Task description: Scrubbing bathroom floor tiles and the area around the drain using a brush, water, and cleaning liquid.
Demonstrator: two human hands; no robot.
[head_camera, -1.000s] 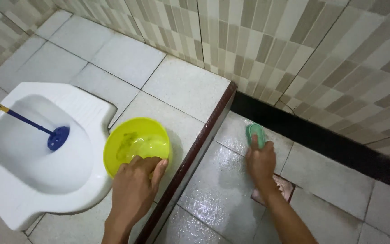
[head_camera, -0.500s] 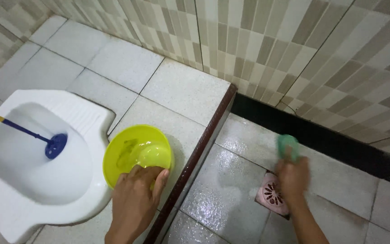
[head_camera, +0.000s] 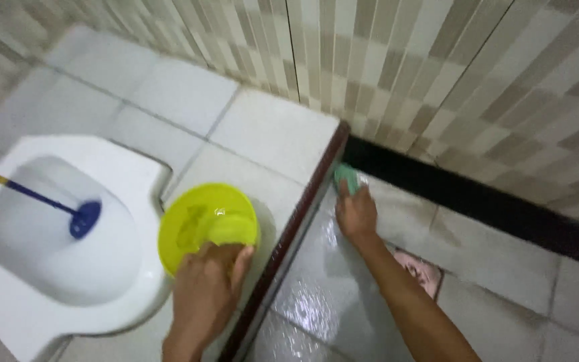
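Head: brush (head_camera: 345,177) under right hand (head_camera: 356,213) fingertips.

I see a small green scrub brush (head_camera: 346,177) pressed on the wet floor, right by the dark step edge. A round yellow bowl (head_camera: 209,228) sits up on the step, with a little water inside.

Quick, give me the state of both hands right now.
Left hand: resting on the near rim of the yellow bowl, fingers curled over it.
Right hand: closed on the green scrub brush, pressed to the wet floor tile.
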